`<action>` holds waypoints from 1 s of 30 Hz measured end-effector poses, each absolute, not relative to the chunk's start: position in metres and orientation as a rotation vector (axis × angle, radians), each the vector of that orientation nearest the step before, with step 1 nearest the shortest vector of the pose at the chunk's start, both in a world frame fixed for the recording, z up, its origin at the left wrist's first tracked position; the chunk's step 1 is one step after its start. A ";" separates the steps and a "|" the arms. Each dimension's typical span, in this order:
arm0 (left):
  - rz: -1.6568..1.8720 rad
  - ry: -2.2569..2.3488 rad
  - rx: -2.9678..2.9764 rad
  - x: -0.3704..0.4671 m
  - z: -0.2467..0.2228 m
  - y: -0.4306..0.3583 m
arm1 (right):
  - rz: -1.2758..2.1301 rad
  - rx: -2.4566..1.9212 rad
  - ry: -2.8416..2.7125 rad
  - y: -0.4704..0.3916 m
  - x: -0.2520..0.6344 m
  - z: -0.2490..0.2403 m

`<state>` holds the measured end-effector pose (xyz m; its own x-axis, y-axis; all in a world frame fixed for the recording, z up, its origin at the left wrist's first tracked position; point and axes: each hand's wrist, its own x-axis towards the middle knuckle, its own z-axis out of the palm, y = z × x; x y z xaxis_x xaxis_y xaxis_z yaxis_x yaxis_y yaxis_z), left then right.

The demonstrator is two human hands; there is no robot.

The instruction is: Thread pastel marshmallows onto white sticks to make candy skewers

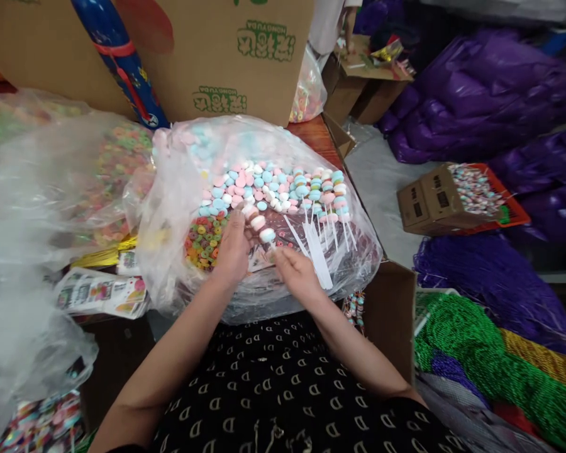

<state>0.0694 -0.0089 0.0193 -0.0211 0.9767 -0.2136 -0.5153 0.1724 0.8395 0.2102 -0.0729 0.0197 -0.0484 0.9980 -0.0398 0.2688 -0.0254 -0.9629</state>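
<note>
Between my hands is a candy skewer (pixel 257 223), pink, brown and white pieces threaded in a slanting row. My left hand (pixel 233 248) has its fingers closed at the upper end of the row. Below the lowest white piece, my right hand (pixel 296 270) pinches the skewer's stick end, mostly hidden by the fingers. Loose pink, blue and white candies (pixel 239 179) lie beyond my hands on a plastic bag (pixel 358 251). Small coloured candy rings (pixel 205 239) are heaped beside my left hand. Several filled skewers (pixel 327 189) and a bundle of bare white sticks (pixel 318 255) lie to the right.
A large cardboard box (pixel 207 56) stands behind, with a blue fan toy (pixel 122 69) before it. Bags of candy rings (pixel 122 151) and printed packets (pixel 104 292) sit left. On the right are an open carton (pixel 396 314), green bead strands (pixel 471 340) and purple bags (pixel 490 94).
</note>
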 end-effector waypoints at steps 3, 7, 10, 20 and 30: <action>1.417 0.997 0.615 0.056 0.018 -0.008 | 0.956 -1.527 -1.357 -0.046 0.243 0.037; 1.379 1.003 0.676 0.043 0.015 -0.012 | 0.604 -1.712 -1.441 0.003 0.277 0.038; 1.363 0.994 0.681 0.039 0.011 -0.015 | 0.475 -1.812 -1.514 0.032 0.287 0.021; 1.431 1.045 0.785 0.030 0.013 -0.018 | 0.051 -1.889 -1.841 -0.036 0.293 0.023; 1.407 1.054 0.819 0.031 0.010 -0.021 | 0.267 -2.351 -1.944 -0.071 0.273 0.008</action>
<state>0.0313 -0.0211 0.0099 -0.1177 0.9890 -0.0896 -0.3645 0.0409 0.9303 0.2729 -0.0705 0.0077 0.1804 0.9801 -0.0833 0.9663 -0.1924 -0.1711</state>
